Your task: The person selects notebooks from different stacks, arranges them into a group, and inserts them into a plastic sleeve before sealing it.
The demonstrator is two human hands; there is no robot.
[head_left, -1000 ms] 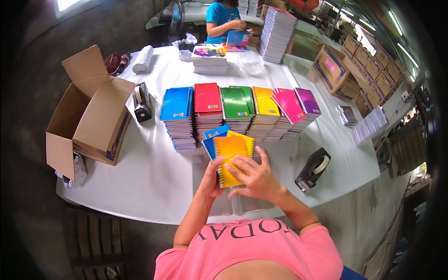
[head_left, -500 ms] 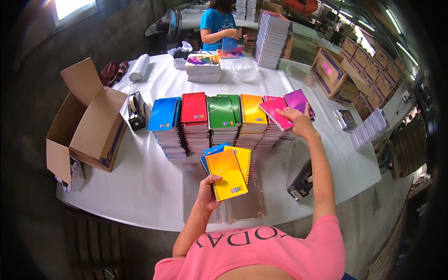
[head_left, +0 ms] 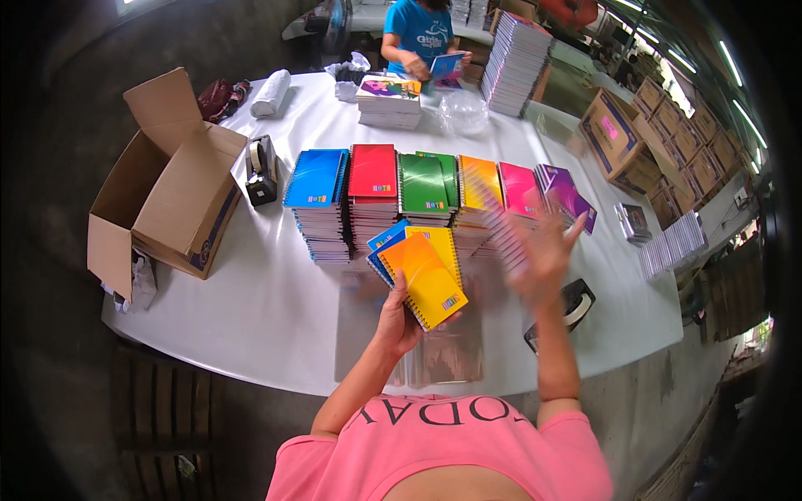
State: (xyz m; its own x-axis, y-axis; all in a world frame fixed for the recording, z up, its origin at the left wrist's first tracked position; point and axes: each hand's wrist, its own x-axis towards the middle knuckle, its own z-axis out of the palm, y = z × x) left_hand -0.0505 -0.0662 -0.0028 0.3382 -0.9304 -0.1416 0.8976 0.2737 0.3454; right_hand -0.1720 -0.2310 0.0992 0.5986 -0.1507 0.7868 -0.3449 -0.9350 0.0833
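Note:
My left hand (head_left: 399, 326) grips a small fan of spiral notebooks, with a yellow-orange notebook (head_left: 424, 280) on top and another yellow and some blue ones beneath. Smeared by motion, my right hand (head_left: 545, 260) carries a spiral notebook (head_left: 504, 238) seen nearly edge-on, its cover hard to make out. Beyond both hands stands a row of notebook stacks: blue (head_left: 311, 179), red (head_left: 373, 171), green (head_left: 423, 185), yellow (head_left: 479, 185), pink (head_left: 521, 188) and purple (head_left: 568, 196). Clear plastic sleeves (head_left: 447, 359) lie flat below my left hand.
An open cardboard box (head_left: 180, 204) stands at left beside a tape dispenser (head_left: 261, 171). Another tape dispenser (head_left: 576, 305) sits near my right forearm. Farther back are a book pile (head_left: 388, 104), crumpled plastic (head_left: 464, 113), a tall stack (head_left: 516, 63) and a co-worker (head_left: 418, 37) handling a booklet.
My right hand has left the pink stack and come back toward me with a notebook. The left hand's notebooks have tilted and shifted slightly right in view. The whole view has shifted a little.

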